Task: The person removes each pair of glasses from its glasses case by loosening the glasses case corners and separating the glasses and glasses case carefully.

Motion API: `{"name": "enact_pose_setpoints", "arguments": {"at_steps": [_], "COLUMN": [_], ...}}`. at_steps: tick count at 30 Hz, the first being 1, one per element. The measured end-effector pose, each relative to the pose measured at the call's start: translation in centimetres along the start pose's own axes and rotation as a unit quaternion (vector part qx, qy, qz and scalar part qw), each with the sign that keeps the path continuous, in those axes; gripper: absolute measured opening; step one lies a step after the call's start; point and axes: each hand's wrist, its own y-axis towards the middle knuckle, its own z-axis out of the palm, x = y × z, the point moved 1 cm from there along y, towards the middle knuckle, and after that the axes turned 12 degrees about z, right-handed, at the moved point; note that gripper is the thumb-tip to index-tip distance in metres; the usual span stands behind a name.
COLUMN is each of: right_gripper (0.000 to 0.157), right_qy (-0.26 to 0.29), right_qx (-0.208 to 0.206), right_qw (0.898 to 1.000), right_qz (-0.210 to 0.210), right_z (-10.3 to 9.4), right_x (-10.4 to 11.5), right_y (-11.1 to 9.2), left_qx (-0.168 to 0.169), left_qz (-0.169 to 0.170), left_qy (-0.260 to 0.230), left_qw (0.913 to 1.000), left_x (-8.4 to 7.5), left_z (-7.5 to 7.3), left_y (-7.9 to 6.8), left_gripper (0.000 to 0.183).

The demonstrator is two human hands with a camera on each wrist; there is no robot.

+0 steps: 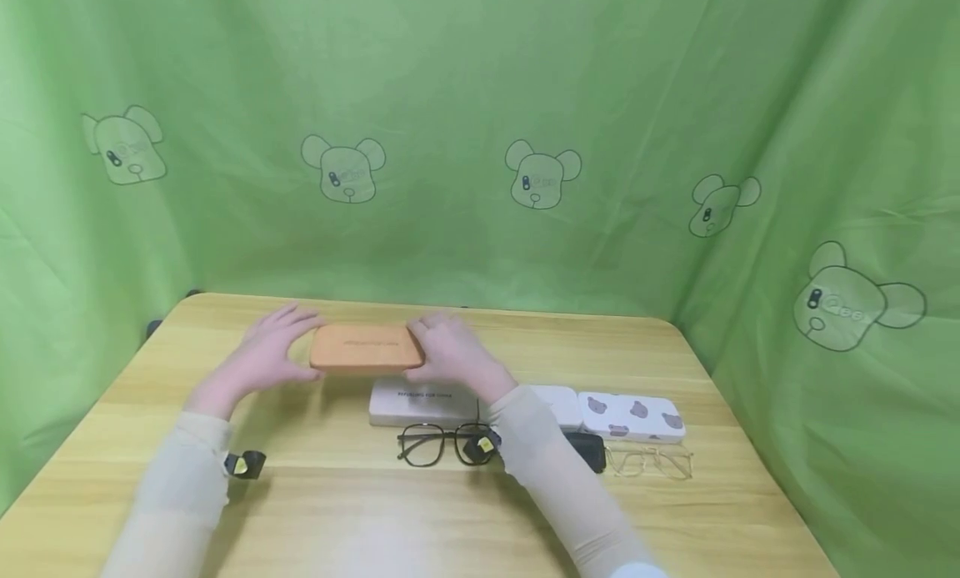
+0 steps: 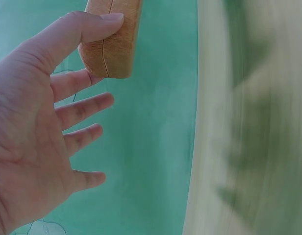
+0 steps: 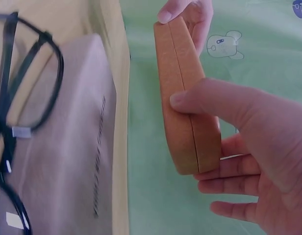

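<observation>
An orange glasses case [image 1: 367, 347], its lid closed along a thin seam, is held up above the table between both hands. At its left end my left hand [image 1: 268, 353] pinches it between thumb and index finger, the other fingers spread apart in the left wrist view. My right hand [image 1: 453, 353] grips the right end, thumb on the near side and fingers behind. Just nearer than the orange case, a pale glasses case [image 1: 420, 403] with printed lettering lies on the table. Black-framed glasses [image 1: 423, 446] lie in front of it, partly hidden by the right wrist.
Right of the right forearm lie a white case [image 1: 558, 404], a white case with bear prints [image 1: 632, 417], a dark case [image 1: 588, 451] and thin gold-framed glasses [image 1: 648, 463]. A green curtain [image 1: 450, 253] stands behind the wooden table [image 1: 337, 511].
</observation>
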Motion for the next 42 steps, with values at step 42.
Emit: {"name": "enact_pose_setpoints", "arguments": {"at_steps": [42], "right_gripper": [0.078], "right_qy": [0.006], "right_qx": [0.013], "right_qw": [0.996], "right_qz": [0.089], "right_z": [5.1], "right_x": [8.8], "right_y": [0.0], "left_qx": [0.024], "left_qz": [-0.047], "left_qy": [-0.070], "left_qw": [0.9962], "left_x": [4.1], "left_z": [-0.1], "left_y": [-6.0], "left_gripper": [0.081]}}
